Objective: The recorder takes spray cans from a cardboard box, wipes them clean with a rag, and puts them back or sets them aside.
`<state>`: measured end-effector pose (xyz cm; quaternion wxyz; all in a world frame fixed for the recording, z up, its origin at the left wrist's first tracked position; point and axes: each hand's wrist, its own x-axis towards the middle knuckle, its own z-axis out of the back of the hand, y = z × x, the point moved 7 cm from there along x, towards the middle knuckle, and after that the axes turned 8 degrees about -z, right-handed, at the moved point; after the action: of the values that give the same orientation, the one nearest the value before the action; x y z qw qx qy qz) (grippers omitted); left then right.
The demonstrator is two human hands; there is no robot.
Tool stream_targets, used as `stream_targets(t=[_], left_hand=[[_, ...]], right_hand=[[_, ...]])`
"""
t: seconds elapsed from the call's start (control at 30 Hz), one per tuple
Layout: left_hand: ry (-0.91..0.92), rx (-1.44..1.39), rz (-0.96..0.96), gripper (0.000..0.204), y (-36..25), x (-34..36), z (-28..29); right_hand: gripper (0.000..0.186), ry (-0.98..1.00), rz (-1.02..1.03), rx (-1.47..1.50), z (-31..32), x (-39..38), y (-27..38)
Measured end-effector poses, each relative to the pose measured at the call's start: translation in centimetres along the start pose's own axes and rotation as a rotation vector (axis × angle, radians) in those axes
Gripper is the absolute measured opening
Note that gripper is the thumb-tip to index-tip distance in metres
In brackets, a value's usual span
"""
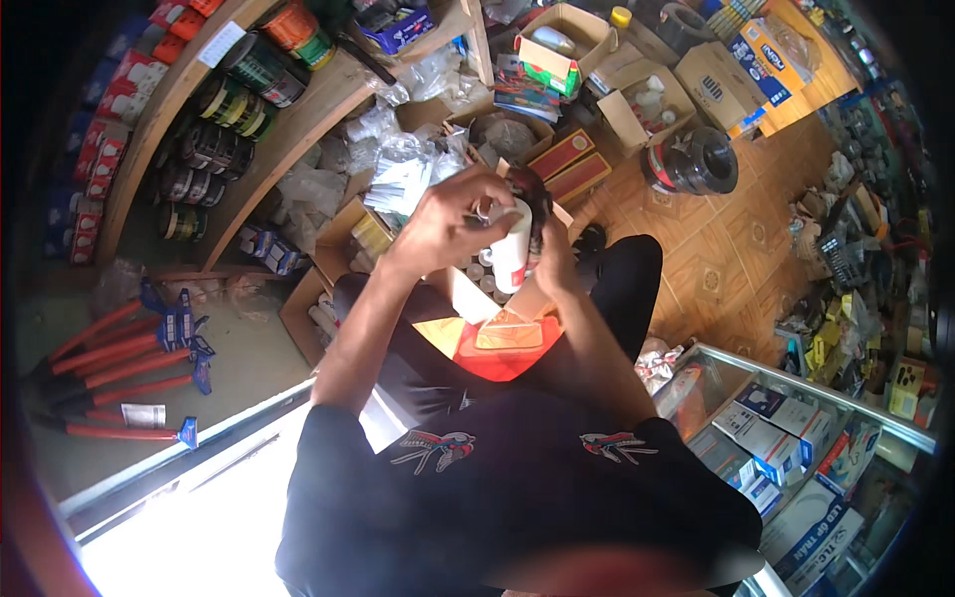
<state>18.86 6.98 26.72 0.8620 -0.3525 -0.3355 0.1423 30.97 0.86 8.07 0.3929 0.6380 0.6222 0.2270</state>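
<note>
A white bottle [511, 257] with a red mark near its lower end is held up in front of me, over an open cardboard box. My left hand [453, 221] comes from the left, its thumb and fingers closed at the bottle's upper end. On the right side, my right hand [557, 257] curls round a dark, reddish-brown glossy thing [530, 189] right beside the bottle; its kind does not show clearly. Inside the box, whose flap [468, 294] stands between my legs, several pale round-topped items [477, 271] show partly. The hands hide much of the box.
Red-handled tools [129, 358] lie on a counter at left, below shelves of cans [261, 70]. Plastic bags [403, 164] and open cartons [647, 104] crowd the far side. A dark round tub [691, 161] stands on the tiled floor [696, 234]. At lower right is a glass case [826, 388].
</note>
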Motion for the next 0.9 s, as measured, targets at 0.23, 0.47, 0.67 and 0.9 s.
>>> stream_targets(t=[0.23,0.47,0.67,0.9], left_hand=[[-0.501,0.255,0.195,0.056,-0.1,-5.1,-2.4],[-0.251,-0.044,0.649,0.078,-3.5,-13.7,-5.4],[-0.169,0.151,0.598,0.078,-3.2,-15.0,-5.7],[0.127,0.573,0.298,0.075,-6.4,-12.0,-1.6]], right_hand=[[0.028,-0.175,-0.153,0.550,-7.0,-1.5,-1.1],[0.044,-0.161,-0.209,0.641,-6.9,-3.5,2.5],[0.041,-0.022,0.317,-0.636,-7.2,-6.3,7.6],[0.048,0.126,0.167,-0.729,-8.6,-7.1,11.0]])
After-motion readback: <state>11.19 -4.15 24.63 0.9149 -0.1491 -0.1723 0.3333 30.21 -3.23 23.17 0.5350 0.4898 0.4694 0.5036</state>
